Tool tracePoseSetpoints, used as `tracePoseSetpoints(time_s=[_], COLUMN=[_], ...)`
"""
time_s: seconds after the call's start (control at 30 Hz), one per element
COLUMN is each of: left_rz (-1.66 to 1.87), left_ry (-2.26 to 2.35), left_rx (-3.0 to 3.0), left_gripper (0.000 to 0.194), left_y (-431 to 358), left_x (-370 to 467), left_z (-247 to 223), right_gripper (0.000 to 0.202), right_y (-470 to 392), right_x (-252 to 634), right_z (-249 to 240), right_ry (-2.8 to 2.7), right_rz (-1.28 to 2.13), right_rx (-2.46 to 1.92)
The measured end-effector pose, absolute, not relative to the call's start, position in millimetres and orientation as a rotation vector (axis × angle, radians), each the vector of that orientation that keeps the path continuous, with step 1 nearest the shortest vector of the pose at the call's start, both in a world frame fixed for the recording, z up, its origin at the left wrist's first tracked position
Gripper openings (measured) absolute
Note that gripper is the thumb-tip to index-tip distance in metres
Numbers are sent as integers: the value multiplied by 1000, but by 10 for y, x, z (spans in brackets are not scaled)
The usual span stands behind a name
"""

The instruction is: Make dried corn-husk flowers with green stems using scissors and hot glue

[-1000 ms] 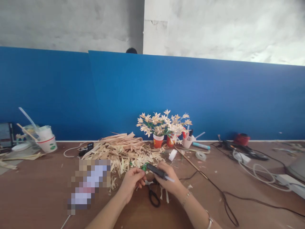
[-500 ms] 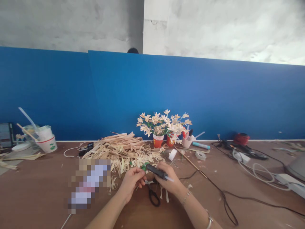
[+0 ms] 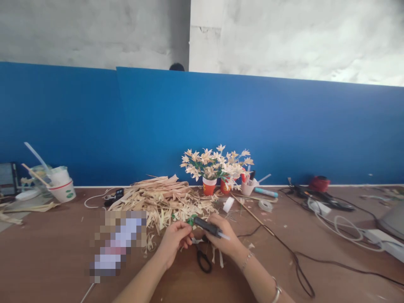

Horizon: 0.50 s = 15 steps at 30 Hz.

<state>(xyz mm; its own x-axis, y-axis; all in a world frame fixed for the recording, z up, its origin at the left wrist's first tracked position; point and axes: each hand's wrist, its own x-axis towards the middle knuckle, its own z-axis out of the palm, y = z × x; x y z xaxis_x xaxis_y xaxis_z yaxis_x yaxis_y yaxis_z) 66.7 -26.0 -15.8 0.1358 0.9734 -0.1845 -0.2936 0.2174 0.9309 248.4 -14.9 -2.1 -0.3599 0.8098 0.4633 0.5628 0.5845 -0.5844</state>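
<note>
My right hand [image 3: 222, 235] is wrapped round a black hot glue gun [image 3: 206, 227], with a pale glue stick [image 3: 224, 236] poking out of its back end. The gun's front end points left, toward my left hand [image 3: 177, 240]. The thumb and forefinger of that hand are pinched together; what they hold is too small to make out. A green piece [image 3: 191, 219] shows just beyond these fingertips, close to the gun's tip; I cannot tell whether it is held. Below and between my hands lie scissors [image 3: 204, 263] with black handles, partly hidden.
Dried husk strips [image 3: 160, 195] are heaped behind my hands. Pale husk flowers [image 3: 217, 162] stand in red paper cups [image 3: 209, 187]. A tape roll [image 3: 265, 205], a thin stick [image 3: 254, 215] and black cable [image 3: 296, 261] lie rightward. A white tub [image 3: 63, 191] is far left.
</note>
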Motion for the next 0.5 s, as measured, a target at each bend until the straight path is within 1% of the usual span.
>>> tracePoseSetpoints(time_s=[0.27,0.4,0.5], left_rz=[1123,1117,1084], left_ry=[989,1050,1097], left_rx=[905,986,1069], left_gripper=[24,27,27], left_y=[-248,-237,-241], left_x=[654,661,671], left_z=[-180,-203,-209], right_gripper=[13,9,7], right_y=[-192,-257,-310], right_x=[2506,2503,2514], right_z=[17,88,156], right_ry=[-2118,-2186,-2186], right_rz=[433,442,381], right_rx=[-1087,-1021,-1014])
